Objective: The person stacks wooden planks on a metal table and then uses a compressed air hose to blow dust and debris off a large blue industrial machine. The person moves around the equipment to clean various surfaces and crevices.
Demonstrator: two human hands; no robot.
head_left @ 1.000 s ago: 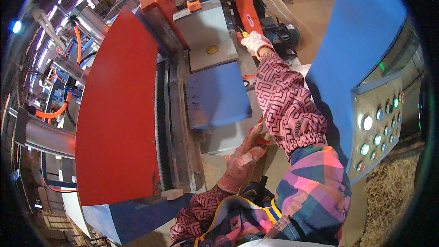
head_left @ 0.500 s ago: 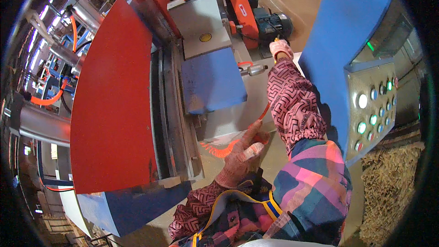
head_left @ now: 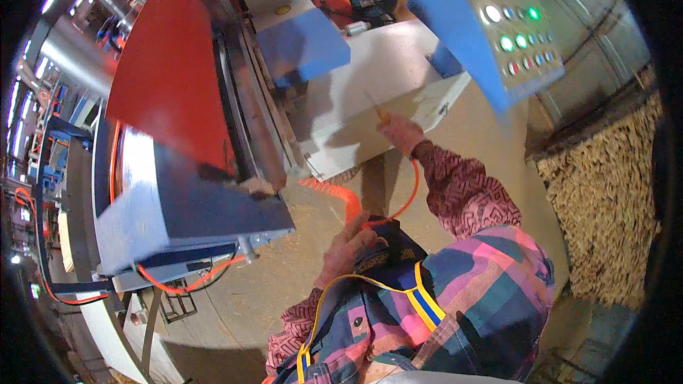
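My right hand (head_left: 403, 134), in a pale knit glove, is closed round an air blow gun (head_left: 383, 115) with a yellowish grip and a thin nozzle. The nozzle points up and left over a pale machine ledge (head_left: 398, 53). From the gun an orange air hose (head_left: 415, 188) runs down to my left hand and into an orange coil (head_left: 347, 203). Low in front of my body, my gloved left hand (head_left: 346, 247) is closed loosely at the hose, index finger pointing upward. Its palm side is hidden.
A red guard panel (head_left: 171, 78) and a dark blue machine housing (head_left: 220, 206) stand on the left. At the upper right is a control panel (head_left: 523, 50) with lit buttons. Stacked wood pieces (head_left: 601, 192) rise at the right; a motor (head_left: 370, 1) sits at the back.
My right hand has drawn back from beside the motor toward my body, with the blow gun. My left hand has moved slightly down and left. The view has turned and shifted.
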